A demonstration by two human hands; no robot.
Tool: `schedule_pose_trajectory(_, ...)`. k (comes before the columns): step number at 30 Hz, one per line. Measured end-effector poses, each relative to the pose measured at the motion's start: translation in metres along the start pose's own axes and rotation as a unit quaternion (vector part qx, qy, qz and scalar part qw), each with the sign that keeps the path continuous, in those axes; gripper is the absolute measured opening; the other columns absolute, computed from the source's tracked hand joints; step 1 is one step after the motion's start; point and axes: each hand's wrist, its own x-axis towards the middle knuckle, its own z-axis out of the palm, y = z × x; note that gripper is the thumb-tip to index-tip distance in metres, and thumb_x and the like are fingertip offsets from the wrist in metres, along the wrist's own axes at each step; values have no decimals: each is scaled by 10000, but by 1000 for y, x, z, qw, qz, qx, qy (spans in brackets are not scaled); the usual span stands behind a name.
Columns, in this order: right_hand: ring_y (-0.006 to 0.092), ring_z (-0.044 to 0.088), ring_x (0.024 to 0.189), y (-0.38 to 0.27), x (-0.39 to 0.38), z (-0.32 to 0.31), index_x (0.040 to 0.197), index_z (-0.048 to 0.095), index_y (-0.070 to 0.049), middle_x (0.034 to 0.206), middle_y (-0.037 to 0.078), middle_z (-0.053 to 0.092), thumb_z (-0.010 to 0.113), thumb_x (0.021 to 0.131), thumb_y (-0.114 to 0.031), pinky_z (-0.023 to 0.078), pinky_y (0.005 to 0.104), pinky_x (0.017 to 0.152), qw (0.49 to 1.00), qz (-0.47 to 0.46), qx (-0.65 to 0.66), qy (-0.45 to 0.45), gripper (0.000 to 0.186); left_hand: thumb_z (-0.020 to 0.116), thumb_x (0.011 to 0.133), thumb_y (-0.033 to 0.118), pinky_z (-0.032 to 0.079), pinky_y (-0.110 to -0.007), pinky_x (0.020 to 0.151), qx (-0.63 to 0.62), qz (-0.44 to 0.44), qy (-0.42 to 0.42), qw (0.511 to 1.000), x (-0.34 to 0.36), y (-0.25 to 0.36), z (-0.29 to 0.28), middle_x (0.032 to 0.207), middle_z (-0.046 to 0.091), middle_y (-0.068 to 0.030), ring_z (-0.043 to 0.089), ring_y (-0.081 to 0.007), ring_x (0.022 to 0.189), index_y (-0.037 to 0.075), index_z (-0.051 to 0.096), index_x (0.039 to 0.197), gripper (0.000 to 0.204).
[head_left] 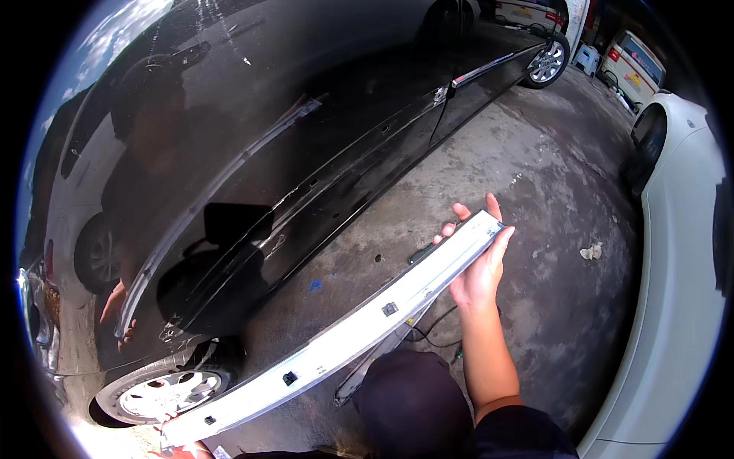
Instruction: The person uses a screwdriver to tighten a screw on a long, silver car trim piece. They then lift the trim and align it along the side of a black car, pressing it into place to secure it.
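Note:
A long, pale door moulding (344,329), slightly bent by the lens, slants across in front of me with several small black clips along its face. My right hand (479,268) grips its upper right end, thumb along the near edge and fingertips showing past the far edge. At the lower left end my left hand (187,450) holds it from beneath, mostly hidden by the moulding and the frame edge. Beyond it stands a black car's side (252,138), apart from the moulding. Its lower door has a bare band with small holes, and a fitted strip (497,65) farther along.
A wheel (164,394) is close to my left hand; another wheel (547,63) is at the far end. A white car (680,252) lines the right side. Beneath the moulding, a cable (436,336) and a second long strip (359,375) lie on the stained concrete floor (550,176).

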Motion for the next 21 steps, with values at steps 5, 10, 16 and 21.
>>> schedule_pose_trajectory(5, 276, 698, 824, 15, 36, -19, 1484, 298, -138, 1183, 177, 631, 326, 1053, -563, 605, 467, 744, 998, 1, -50, 48, 605, 708, 919, 427, 402, -332, 660, 35, 14, -17, 999, 0, -16, 24, 867, 424, -95, 443, -223, 771, 42, 385, 1020, 513)
schedule_pose_trajectory(10, 233, 697, 683, 40, 124, -27, 1287, 372, -76, 1162, 152, 601, 425, 1064, -478, 617, 387, 563, 977, -14, -150, 154, 464, 687, 935, 446, 439, -340, 707, 61, 18, -38, 997, -7, -51, 72, 916, 470, -112, 491, -241, 833, 27, 408, 1082, 524)
schedule_pose_trajectory(16, 184, 683, 726, 60, 198, -14, 1219, 481, -33, 969, 98, 587, 458, 1058, -474, 621, 377, 597, 964, -61, -200, 163, 470, 661, 954, 469, 484, -350, 763, 95, 21, -36, 995, -11, -99, 106, 974, 526, -132, 550, -262, 908, 9, 436, 1157, 551)
schedule_pose_trajectory(21, 145, 656, 634, 70, 226, -2, 1219, 550, 9, 814, 54, 581, 507, 1053, -427, 607, 318, 534, 967, -105, -178, 150, 469, 500, 1032, 490, 440, -432, 1058, 133, 43, -95, 986, 37, -90, 50, 1354, 485, -153, 533, -328, 1195, 30, 375, 1401, 603)
